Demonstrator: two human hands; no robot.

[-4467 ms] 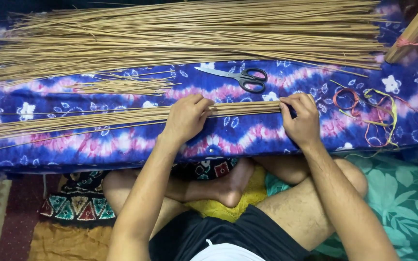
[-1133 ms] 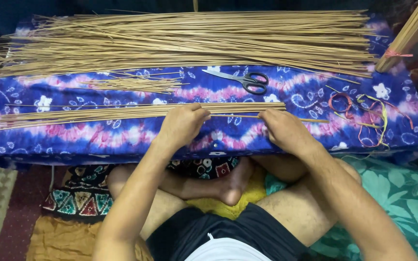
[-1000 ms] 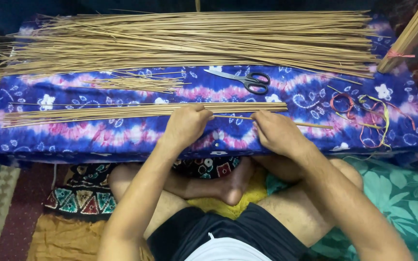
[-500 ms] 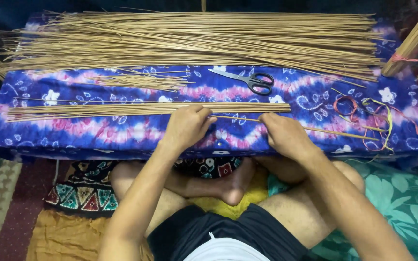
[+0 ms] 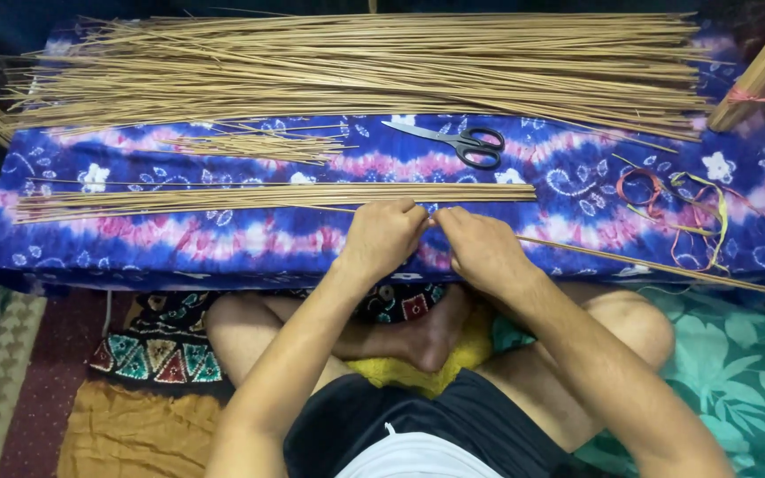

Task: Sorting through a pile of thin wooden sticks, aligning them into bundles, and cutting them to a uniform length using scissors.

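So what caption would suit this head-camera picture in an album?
Seated cross-legged, left hand and right hand pinch one thin stick on a blue patterned cloth.

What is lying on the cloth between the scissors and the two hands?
In the head view, a flat row of thin sticks lies between the scissors and the left hand and right hand.

A thin tan stick (image 5: 630, 259) lies slanted across the cloth, its near end pinched between both hands.
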